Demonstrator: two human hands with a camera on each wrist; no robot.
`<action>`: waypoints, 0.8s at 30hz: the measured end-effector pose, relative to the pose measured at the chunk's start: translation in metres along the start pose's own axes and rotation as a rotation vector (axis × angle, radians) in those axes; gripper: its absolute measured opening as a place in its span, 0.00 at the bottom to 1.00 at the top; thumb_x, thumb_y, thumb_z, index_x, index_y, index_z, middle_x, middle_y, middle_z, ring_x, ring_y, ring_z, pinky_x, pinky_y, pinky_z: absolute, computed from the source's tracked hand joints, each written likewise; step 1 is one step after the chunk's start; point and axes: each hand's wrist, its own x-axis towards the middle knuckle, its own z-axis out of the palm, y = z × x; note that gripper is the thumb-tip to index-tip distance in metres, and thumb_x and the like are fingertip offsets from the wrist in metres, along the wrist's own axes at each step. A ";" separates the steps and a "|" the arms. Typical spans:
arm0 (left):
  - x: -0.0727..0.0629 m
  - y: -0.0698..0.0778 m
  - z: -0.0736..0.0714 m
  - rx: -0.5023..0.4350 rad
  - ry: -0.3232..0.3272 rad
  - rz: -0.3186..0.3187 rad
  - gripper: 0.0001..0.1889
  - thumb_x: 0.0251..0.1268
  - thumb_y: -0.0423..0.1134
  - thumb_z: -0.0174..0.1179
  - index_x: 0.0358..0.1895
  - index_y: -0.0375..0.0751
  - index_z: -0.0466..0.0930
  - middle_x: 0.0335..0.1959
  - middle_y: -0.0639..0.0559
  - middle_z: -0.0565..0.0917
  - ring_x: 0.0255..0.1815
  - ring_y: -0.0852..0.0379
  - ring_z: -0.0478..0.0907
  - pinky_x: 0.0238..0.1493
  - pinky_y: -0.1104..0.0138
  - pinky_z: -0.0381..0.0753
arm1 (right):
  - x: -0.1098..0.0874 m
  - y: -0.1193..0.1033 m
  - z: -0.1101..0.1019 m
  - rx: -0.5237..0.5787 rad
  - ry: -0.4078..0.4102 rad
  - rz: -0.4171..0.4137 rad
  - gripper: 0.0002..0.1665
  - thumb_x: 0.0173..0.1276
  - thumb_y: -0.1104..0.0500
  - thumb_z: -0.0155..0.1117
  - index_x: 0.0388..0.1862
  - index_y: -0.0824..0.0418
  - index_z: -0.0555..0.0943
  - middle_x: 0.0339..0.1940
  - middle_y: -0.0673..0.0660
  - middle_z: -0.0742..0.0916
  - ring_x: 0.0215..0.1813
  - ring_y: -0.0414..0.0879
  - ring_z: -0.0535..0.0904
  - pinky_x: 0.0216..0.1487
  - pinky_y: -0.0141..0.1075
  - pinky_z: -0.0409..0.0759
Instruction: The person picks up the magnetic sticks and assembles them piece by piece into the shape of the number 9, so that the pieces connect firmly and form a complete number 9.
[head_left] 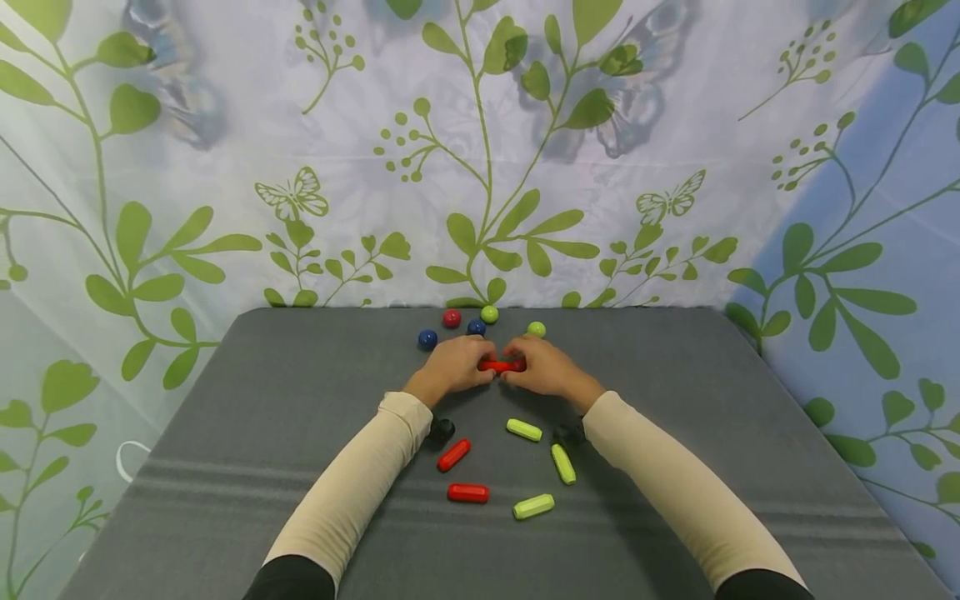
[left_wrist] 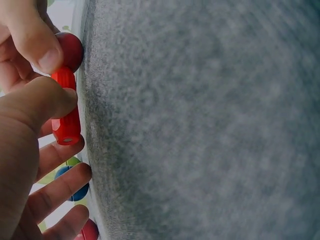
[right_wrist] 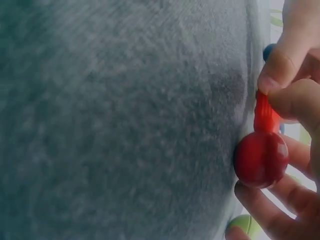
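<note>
Above the far middle of the table, my hands meet around a short red faceted stick (head_left: 495, 367) with a glossy red ball (right_wrist: 261, 159) at its right end. My left hand (head_left: 453, 364) pinches the stick with the thumb across it; the other left fingers are spread in the left wrist view. My right hand (head_left: 549, 368) holds the ball end, thumb close to where ball and stick meet and fingers behind the ball. Stick and ball appear to touch. A small metallic disc shows in the stick's free end (left_wrist: 67, 140).
Behind my hands lie another red ball (head_left: 452, 318), two blue balls (head_left: 427, 339) and two green balls (head_left: 489, 314). Nearer, between my forearms, lie two red sticks (head_left: 468, 493) and three yellow-green sticks (head_left: 533, 507). A leaf-patterned curtain (head_left: 480, 150) borders the grey table (head_left: 225, 417).
</note>
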 end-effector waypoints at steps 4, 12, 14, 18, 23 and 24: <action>-0.001 0.000 0.001 -0.003 0.002 0.000 0.09 0.66 0.47 0.67 0.45 0.52 0.82 0.40 0.58 0.78 0.35 0.58 0.74 0.39 0.62 0.77 | 0.002 0.000 0.002 -0.028 0.008 -0.038 0.13 0.66 0.57 0.72 0.46 0.61 0.83 0.42 0.54 0.82 0.40 0.47 0.77 0.44 0.44 0.78; -0.010 -0.004 -0.012 -0.054 0.031 -0.036 0.14 0.66 0.49 0.66 0.51 0.51 0.83 0.47 0.57 0.82 0.41 0.58 0.78 0.44 0.59 0.79 | 0.004 0.002 0.004 -0.022 0.021 -0.042 0.07 0.67 0.59 0.72 0.42 0.58 0.84 0.34 0.51 0.80 0.34 0.45 0.74 0.37 0.41 0.75; -0.013 -0.008 -0.019 -0.077 0.061 -0.055 0.16 0.66 0.49 0.66 0.53 0.49 0.83 0.49 0.56 0.83 0.44 0.57 0.80 0.46 0.58 0.80 | 0.004 0.002 0.005 -0.014 0.025 -0.035 0.06 0.68 0.59 0.71 0.41 0.57 0.84 0.34 0.51 0.81 0.33 0.45 0.74 0.36 0.41 0.74; -0.021 -0.025 -0.031 -0.094 0.141 -0.100 0.18 0.64 0.47 0.69 0.54 0.46 0.84 0.52 0.53 0.83 0.50 0.52 0.80 0.50 0.53 0.79 | 0.005 0.004 0.005 0.003 0.023 -0.016 0.07 0.68 0.59 0.71 0.43 0.57 0.84 0.34 0.50 0.81 0.33 0.45 0.74 0.37 0.41 0.73; -0.033 -0.055 -0.032 -0.087 0.206 -0.186 0.21 0.63 0.48 0.70 0.58 0.47 0.82 0.58 0.48 0.80 0.58 0.45 0.77 0.54 0.45 0.75 | 0.004 0.006 0.006 0.013 0.012 -0.017 0.07 0.69 0.59 0.71 0.44 0.58 0.84 0.33 0.50 0.81 0.32 0.45 0.73 0.36 0.41 0.72; -0.035 -0.061 -0.031 -0.097 0.211 -0.204 0.22 0.63 0.48 0.70 0.58 0.47 0.82 0.59 0.47 0.80 0.59 0.44 0.76 0.55 0.44 0.75 | 0.004 0.005 0.006 0.013 0.010 -0.018 0.08 0.69 0.59 0.71 0.44 0.58 0.84 0.33 0.50 0.81 0.32 0.45 0.73 0.36 0.41 0.72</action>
